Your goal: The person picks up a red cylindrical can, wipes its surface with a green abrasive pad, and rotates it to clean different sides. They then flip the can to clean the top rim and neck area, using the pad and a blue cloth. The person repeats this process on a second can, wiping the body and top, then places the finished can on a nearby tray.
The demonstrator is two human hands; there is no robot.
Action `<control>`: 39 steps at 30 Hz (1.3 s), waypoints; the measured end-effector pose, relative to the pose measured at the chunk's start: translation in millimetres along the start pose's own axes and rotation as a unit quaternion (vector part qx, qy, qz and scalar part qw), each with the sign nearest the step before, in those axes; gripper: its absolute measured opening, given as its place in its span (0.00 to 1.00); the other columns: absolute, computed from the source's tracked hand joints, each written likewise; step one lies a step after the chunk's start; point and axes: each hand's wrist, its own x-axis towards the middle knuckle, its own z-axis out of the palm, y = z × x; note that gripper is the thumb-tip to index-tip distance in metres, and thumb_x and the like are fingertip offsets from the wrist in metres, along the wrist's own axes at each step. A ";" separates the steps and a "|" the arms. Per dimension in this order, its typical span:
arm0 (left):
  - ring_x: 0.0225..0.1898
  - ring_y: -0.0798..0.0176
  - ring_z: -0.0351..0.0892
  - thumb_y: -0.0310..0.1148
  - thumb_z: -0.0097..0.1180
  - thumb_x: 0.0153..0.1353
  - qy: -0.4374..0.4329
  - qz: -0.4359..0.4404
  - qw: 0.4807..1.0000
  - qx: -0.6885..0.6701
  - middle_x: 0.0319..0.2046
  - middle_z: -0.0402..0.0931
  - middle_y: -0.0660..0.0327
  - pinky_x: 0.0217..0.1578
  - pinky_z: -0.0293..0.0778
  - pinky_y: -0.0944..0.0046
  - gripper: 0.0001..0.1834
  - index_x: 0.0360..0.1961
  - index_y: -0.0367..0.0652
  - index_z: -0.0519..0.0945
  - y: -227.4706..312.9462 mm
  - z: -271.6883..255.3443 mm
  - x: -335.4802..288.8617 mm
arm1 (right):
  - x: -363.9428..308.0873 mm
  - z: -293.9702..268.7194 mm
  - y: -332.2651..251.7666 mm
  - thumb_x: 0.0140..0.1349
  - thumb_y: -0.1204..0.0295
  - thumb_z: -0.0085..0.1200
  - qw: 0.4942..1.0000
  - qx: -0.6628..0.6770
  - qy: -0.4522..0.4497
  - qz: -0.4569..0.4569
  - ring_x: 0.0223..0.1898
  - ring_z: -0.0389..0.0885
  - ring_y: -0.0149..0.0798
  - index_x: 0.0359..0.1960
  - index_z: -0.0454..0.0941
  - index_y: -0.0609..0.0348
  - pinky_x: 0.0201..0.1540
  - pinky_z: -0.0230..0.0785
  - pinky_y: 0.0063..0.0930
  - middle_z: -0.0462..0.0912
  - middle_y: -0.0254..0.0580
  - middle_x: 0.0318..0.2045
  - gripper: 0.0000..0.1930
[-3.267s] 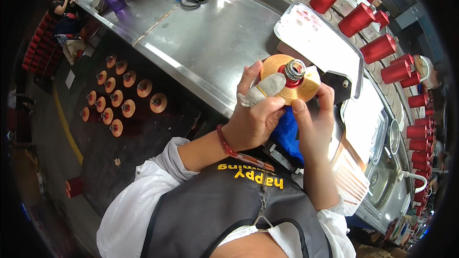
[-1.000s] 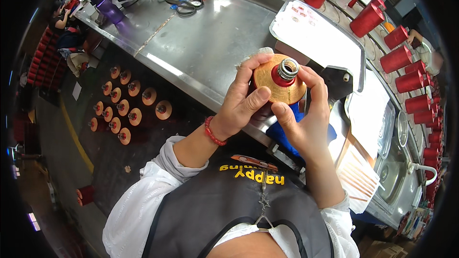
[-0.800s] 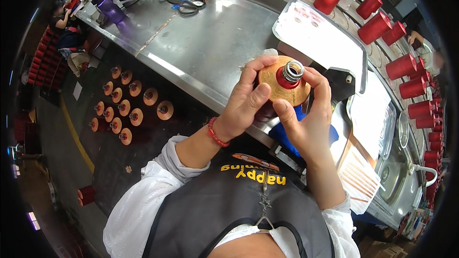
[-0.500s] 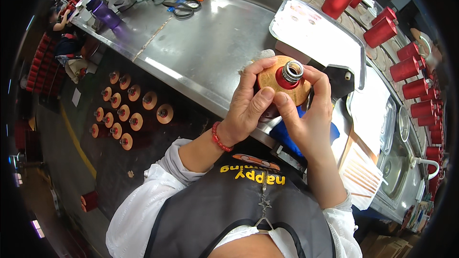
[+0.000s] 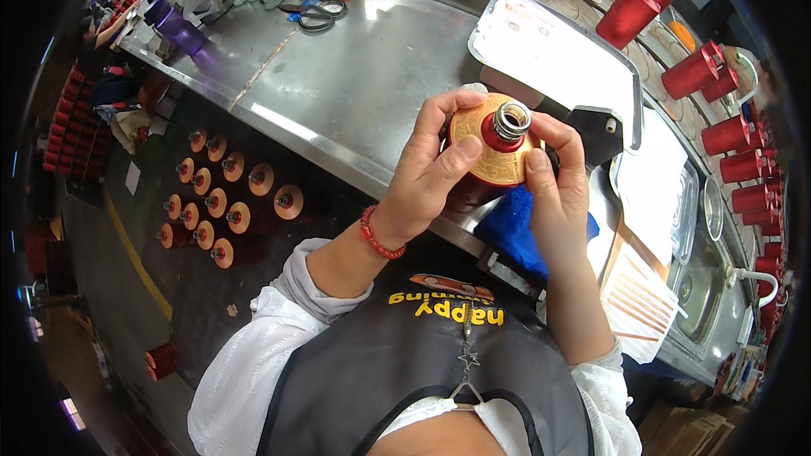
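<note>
A red bottle point(image 5: 473, 196) with a patterned gold ring point(image 5: 498, 167) round its shoulder and an uncapped threaded neck point(image 5: 511, 121) is tilted between my hands at the bench edge. My left hand point(image 5: 427, 165) wraps its left side, with the thumb pressing on the gold ring. On the other side my right hand point(image 5: 560, 177) grips the bottle, its thumb at the ring's right edge and its fingers curled behind. The bottle's lower part is mostly hidden. A blue cloth point(image 5: 515, 232) lies just below it.
Several gold-shouldered bottles point(image 5: 239, 217) stand low on the left. Scissors point(image 5: 323, 14) and a purple bottle point(image 5: 179, 29) lie on the steel bench point(image 5: 338, 67). A white tray point(image 5: 557, 51), brown strips on white sheets point(image 5: 638, 308) and a sink point(image 5: 697, 300) are right. Red bottles point(image 5: 629, 15) line a conveyor.
My thumbs have moved apart on the gold ring, showing more of it, and the bottle has shifted slightly left and tilted. Red bottles on the conveyor have moved rightward.
</note>
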 end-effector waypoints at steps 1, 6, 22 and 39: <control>0.64 0.63 0.66 0.37 0.49 0.72 -0.003 -0.004 1.000 0.011 0.62 0.67 0.54 0.66 0.60 0.60 0.25 0.65 0.39 0.62 0.6 0.3 1.0 | 0.4 -0.3 2.3 0.72 0.73 0.49 1.000 -0.012 -0.003 -0.028 0.58 0.72 0.39 0.55 0.72 0.63 0.62 0.63 0.31 0.73 0.48 0.54 0.13; 0.63 0.64 0.67 0.31 0.51 0.68 -0.019 -0.044 0.998 0.046 0.61 0.67 0.55 0.65 0.61 0.61 0.25 0.64 0.39 0.62 12.4 -1.6 7.8 | 1.6 -1.8 0.7 0.71 0.72 0.51 0.999 -0.035 -0.007 -0.032 0.57 0.72 0.40 0.55 0.72 0.63 0.62 0.63 0.32 0.72 0.49 0.54 0.14; 0.64 0.63 0.66 0.36 0.60 0.64 -0.073 -0.077 0.993 0.058 0.61 0.66 0.55 0.65 0.63 0.61 0.33 0.65 0.39 0.59 22.4 -2.3 14.0 | 1.5 -7.0 -1.0 0.71 0.71 0.51 0.998 -0.032 -0.017 -0.044 0.52 0.73 0.38 0.54 0.71 0.63 0.59 0.64 0.31 0.72 0.48 0.54 0.13; 0.64 0.62 0.66 0.35 0.60 0.62 -0.070 -0.071 0.993 0.063 0.62 0.65 0.55 0.66 0.63 0.59 0.35 0.66 0.40 0.59 20.5 0.8 12.2 | -0.5 -10.4 -1.6 0.71 0.72 0.51 0.998 -0.033 -0.022 -0.048 0.51 0.72 0.37 0.54 0.71 0.63 0.59 0.64 0.31 0.72 0.48 0.54 0.13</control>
